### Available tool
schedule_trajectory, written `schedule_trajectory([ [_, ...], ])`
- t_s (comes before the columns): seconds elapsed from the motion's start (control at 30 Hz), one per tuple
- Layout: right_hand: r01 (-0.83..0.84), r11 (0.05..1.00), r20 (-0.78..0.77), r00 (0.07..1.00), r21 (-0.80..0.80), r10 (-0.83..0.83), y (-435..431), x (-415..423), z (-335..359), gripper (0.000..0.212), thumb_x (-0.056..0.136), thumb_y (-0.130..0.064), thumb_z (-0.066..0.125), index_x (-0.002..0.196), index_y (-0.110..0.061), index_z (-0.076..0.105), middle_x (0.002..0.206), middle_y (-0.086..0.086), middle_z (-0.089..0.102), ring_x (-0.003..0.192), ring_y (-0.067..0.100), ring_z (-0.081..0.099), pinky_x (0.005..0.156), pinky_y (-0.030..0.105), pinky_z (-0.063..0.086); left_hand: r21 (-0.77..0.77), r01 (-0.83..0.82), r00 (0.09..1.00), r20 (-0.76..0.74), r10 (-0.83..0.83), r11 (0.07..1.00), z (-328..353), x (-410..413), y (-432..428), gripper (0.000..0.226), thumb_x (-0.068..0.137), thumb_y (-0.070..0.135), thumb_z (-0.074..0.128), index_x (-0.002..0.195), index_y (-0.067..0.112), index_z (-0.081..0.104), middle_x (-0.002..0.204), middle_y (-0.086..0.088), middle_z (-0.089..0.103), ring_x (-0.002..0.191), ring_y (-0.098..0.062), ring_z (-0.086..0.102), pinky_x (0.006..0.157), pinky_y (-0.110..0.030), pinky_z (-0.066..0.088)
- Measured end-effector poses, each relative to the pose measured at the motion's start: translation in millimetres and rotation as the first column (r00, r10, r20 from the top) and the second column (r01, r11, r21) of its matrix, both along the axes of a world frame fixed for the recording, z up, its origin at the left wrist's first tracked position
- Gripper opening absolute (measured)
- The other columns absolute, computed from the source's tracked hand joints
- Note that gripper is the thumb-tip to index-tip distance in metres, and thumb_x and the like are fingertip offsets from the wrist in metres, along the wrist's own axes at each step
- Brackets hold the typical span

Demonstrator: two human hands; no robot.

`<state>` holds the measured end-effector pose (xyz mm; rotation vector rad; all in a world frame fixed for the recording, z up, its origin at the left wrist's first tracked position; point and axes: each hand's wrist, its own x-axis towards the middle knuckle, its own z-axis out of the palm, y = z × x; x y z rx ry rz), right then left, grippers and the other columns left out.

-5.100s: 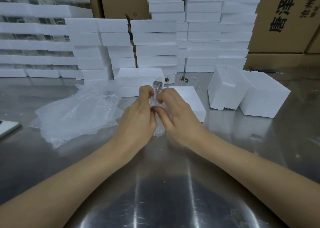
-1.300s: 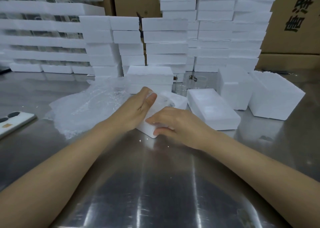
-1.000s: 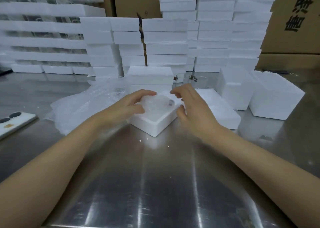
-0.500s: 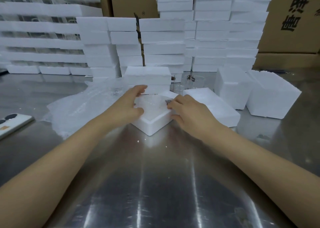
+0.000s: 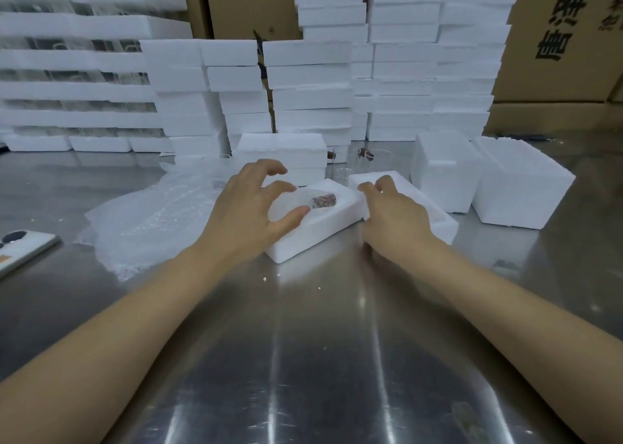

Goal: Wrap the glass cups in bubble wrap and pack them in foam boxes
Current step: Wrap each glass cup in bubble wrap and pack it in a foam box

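Note:
A bubble-wrapped glass cup [image 5: 296, 202] with a dark label lies in the hollow of an open foam box half [image 5: 320, 229] on the steel table. My left hand [image 5: 246, 211] hovers over the cup with fingers spread and curved, thumb near the wrap, gripping nothing. My right hand [image 5: 394, 218] curls its fingers over the near left edge of a second foam half [image 5: 445, 223] lying just right of the box. Two bare glass cups [image 5: 371, 160] stand behind these pieces.
A pile of bubble wrap sheets [image 5: 151, 218] lies to the left, with a phone [image 5: 20, 248] at the left edge. Stacked foam boxes [image 5: 310, 83] line the back. Two foam blocks [image 5: 519, 187] sit at right, with cardboard cartons [image 5: 556, 46] behind.
The wrapped cup went from my hands into the foam half. My left hand has lifted off it, and my right hand has moved right onto the second foam half.

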<state>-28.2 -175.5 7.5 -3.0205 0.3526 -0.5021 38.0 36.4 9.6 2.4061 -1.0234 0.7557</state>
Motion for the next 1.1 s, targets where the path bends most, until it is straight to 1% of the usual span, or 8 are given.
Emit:
schedule_trajectory([
  [0.2, -0.104, 0.994, 0.030, 0.994, -0.017, 0.105, -2, 2, 2, 0.056, 0.085, -0.010, 0.049, 0.138, -0.025, 0.043, 0.138, 0.003, 0.037, 0.095, 0.031, 0.057, 0.065, 0.033, 0.041, -0.054, 0.050, 0.969, -0.237, -0.061, 0.997, -6, -1, -8, 0.036, 0.093, 0.046, 0.051, 0.117, 0.021, 0.058, 0.105, 0.009, 0.060, 0.105, -0.013, 0.056, 0.085, -0.028, 0.040],
  [0.3, -0.164, 0.975, -0.089, 0.984, -0.147, 0.152, -2, 0, 2, 0.056, 0.086, -0.011, 0.046, 0.139, -0.027, 0.039, 0.139, 0.006, 0.035, 0.097, 0.030, 0.055, 0.063, 0.031, 0.039, 0.051, 0.049, 0.983, -0.180, -0.039, 0.997, -1, -2, -6, 0.038, 0.095, 0.049, 0.043, 0.108, 0.018, 0.062, 0.096, 0.003, 0.063, 0.094, -0.020, 0.057, 0.079, -0.034, 0.043],
  [0.5, -0.090, 0.978, -0.166, 0.984, -0.189, 0.058, 13, -10, 14, 0.037, 0.085, -0.004, 0.046, 0.122, -0.011, 0.046, 0.131, 0.013, 0.037, 0.061, 0.024, 0.040, 0.047, 0.029, 0.019, 0.309, -0.085, 0.991, -0.072, 0.112, 0.947, 10, -10, -12, 0.044, 0.098, 0.049, 0.032, 0.094, 0.017, 0.061, 0.078, -0.006, 0.059, 0.080, -0.027, 0.056, 0.067, -0.035, 0.046],
  [0.67, -0.031, 0.993, -0.204, 0.979, -0.117, 0.007, 25, -21, 21, 0.021, 0.082, -0.002, 0.051, 0.096, -0.010, 0.038, 0.131, 0.017, 0.034, 0.053, 0.018, 0.030, 0.046, 0.029, 0.017, 0.325, -0.070, 0.995, -0.050, 0.091, 0.943, 11, -15, -20, 0.045, 0.101, 0.038, 0.031, 0.059, 0.023, 0.030, 0.056, 0.000, 0.035, 0.063, -0.027, 0.043, 0.055, -0.033, 0.028],
  [0.8, -0.011, 0.999, -0.192, 0.981, -0.050, 0.001, 21, -21, 24, 0.042, 0.081, 0.000, 0.053, 0.121, -0.011, 0.043, 0.138, 0.016, 0.029, 0.064, 0.024, 0.042, 0.048, 0.029, 0.022, 0.281, -0.067, 0.997, -0.003, 0.071, 0.957, 7, -14, -20, 0.045, 0.100, 0.036, 0.034, 0.058, 0.022, 0.027, 0.055, -0.001, 0.033, 0.060, -0.028, 0.042, 0.055, -0.033, 0.024],
  [0.93, 0.000, 1.000, -0.035, 0.999, 0.023, 0.001, 14, -20, 34, 0.065, 0.078, 0.001, 0.054, 0.137, -0.019, 0.034, 0.142, 0.015, 0.025, 0.071, 0.029, 0.044, 0.054, 0.031, 0.030, 0.226, -0.019, 0.998, 0.064, 0.004, 0.974, 2, -11, -17, 0.040, 0.096, 0.039, 0.041, 0.065, 0.013, 0.041, 0.061, -0.003, 0.043, 0.066, -0.027, 0.045, 0.061, -0.034, 0.031],
  [1.0, -0.034, 0.996, 0.139, 0.990, 0.077, 0.023, 10, -19, 37, 0.066, 0.079, 0.000, 0.052, 0.140, -0.020, 0.033, 0.146, 0.013, 0.022, 0.069, 0.029, 0.045, 0.057, 0.031, 0.034, 0.203, 0.010, 0.999, 0.043, -0.020, 0.979, -3, -10, -16, 0.034, 0.096, 0.039, 0.043, 0.083, 0.010, 0.054, 0.080, -0.003, 0.052, 0.081, -0.022, 0.044, 0.073, -0.032, 0.031],
  [1.1, -0.298, 0.939, 0.530, 0.832, 0.172, 0.167, 8, -18, 38, 0.065, 0.089, 0.000, 0.051, 0.147, -0.020, 0.028, 0.153, 0.010, 0.017, 0.084, 0.025, 0.053, 0.070, 0.025, 0.045, 0.166, -0.011, 1.000, 0.021, 0.008, 0.986, -12, -9, -16, 0.049, 0.096, 0.048, 0.040, 0.120, 0.007, 0.052, 0.122, -0.006, 0.047, 0.116, -0.024, 0.038, 0.106, -0.033, 0.023],
])
